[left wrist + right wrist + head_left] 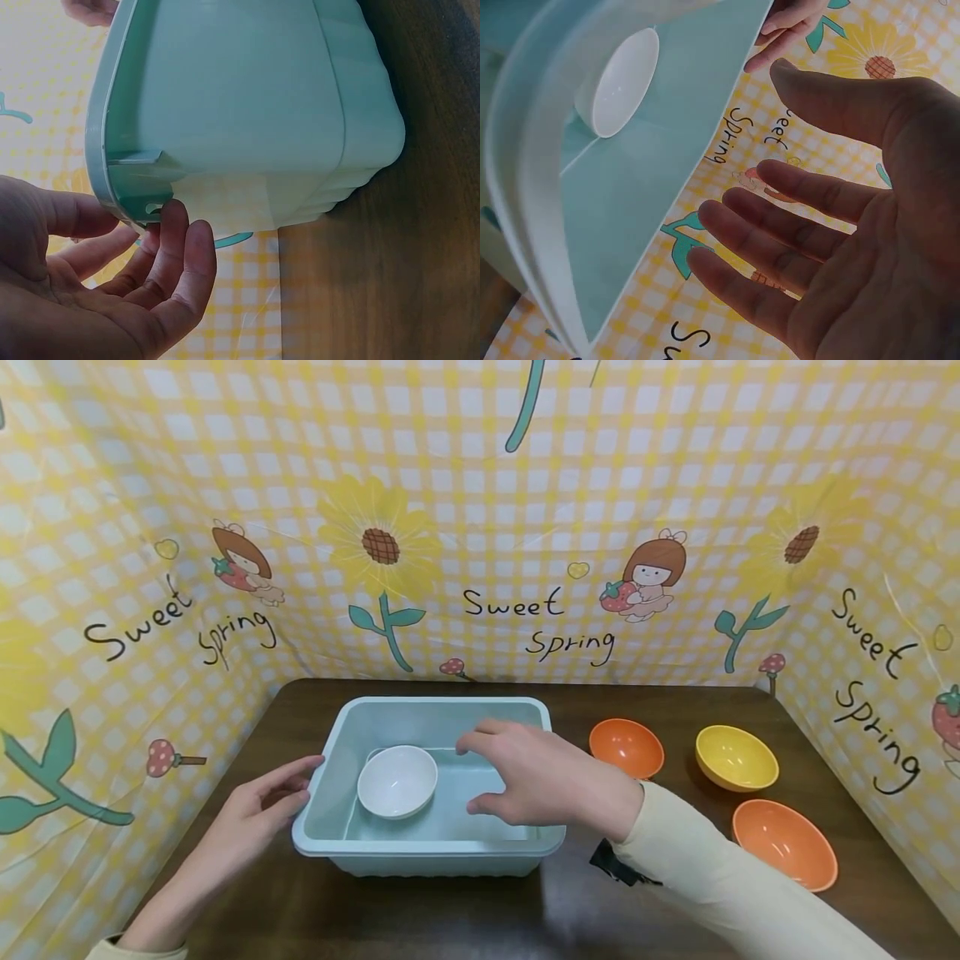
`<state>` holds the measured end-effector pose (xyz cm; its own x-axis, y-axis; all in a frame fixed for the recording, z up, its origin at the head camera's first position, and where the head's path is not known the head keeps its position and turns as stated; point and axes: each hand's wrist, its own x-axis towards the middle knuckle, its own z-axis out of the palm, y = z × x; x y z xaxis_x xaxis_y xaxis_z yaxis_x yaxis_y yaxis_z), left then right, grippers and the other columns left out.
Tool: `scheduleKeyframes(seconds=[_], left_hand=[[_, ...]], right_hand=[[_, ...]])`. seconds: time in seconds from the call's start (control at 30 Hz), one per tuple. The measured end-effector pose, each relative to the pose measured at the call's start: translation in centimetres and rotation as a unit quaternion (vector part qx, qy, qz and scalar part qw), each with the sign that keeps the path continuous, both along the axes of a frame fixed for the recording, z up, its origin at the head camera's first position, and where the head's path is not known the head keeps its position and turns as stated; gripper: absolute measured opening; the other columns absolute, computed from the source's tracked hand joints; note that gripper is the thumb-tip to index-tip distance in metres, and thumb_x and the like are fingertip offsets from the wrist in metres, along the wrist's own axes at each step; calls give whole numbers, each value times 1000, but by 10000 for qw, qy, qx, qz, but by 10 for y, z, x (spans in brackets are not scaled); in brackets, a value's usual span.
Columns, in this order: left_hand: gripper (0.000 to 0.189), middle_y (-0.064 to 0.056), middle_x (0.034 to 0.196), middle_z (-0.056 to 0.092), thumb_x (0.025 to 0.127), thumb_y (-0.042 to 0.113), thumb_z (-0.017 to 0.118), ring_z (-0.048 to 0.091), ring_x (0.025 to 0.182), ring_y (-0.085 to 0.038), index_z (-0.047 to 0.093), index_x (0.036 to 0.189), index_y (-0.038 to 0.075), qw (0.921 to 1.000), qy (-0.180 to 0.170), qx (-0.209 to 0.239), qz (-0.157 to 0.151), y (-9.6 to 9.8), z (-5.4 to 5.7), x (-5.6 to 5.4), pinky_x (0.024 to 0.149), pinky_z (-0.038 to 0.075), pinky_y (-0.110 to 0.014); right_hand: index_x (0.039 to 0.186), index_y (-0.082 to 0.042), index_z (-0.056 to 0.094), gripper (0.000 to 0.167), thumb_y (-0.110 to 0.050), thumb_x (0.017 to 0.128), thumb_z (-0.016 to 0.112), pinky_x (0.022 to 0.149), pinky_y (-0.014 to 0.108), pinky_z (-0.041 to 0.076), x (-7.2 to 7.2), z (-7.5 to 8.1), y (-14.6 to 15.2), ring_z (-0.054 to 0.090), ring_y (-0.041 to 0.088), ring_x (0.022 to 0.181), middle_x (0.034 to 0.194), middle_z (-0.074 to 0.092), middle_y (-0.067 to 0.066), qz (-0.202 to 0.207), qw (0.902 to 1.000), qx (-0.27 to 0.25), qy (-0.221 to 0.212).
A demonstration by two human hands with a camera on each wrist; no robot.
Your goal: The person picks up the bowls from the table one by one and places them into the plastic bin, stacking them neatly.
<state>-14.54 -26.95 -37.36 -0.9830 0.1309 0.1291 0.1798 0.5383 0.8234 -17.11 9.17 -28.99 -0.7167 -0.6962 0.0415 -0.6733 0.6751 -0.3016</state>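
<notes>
A light blue-green plastic basin (429, 848) stands on the table. Inside it, toward the left, sits a white bowl (397, 782). My left hand (251, 810) holds the basin's left rim; in the left wrist view the thumb (84, 215) lies at the rim and the curled fingers are close beneath it. Over the right half of the basin hovers my right hand (534, 770), with thumb and fingers spread apart and nothing between them. The right wrist view shows its fingers (765, 251) extended, with the white bowl beyond at upper left.
Right of the basin, on the dark wood table (600, 910), are an orange bowl (627, 748), a yellow bowl (737, 758) and a lighter orange bowl (784, 845). A yellow checked cloth (487, 552) with printed flowers hangs around the table's back and sides.
</notes>
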Motion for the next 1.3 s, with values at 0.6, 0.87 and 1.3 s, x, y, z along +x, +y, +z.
scheduleKeyframes(seconds=[0.6,0.87,1.3], left_hand=[[46,-17,115,65,104,0,58,63,92,-10,53,150,-5,9999,-88,138,-42,-1,-3,-1,74,56,-27],[46,-16,114,65,104,1,58,62,90,-10,54,150,-4,9999,-100,9,23,0,-1,0,73,55,-26],[44,-17,112,65,105,3,58,63,90,-10,55,149,-3,9998,-40,158,-78,-2,-3,-1,72,56,-28]], right_hand=[[135,-16,68,52,-36,90,85,85,32,55,12,-6,27,63,10,103,130,62,-4,-220,9981,-567,44],[134,-16,68,51,-37,91,85,86,34,55,18,-10,38,62,10,105,128,63,-4,-271,9968,-741,80],[132,-18,68,48,-36,91,84,88,35,56,25,-15,54,62,8,103,128,64,-5,-472,9943,-954,99]])
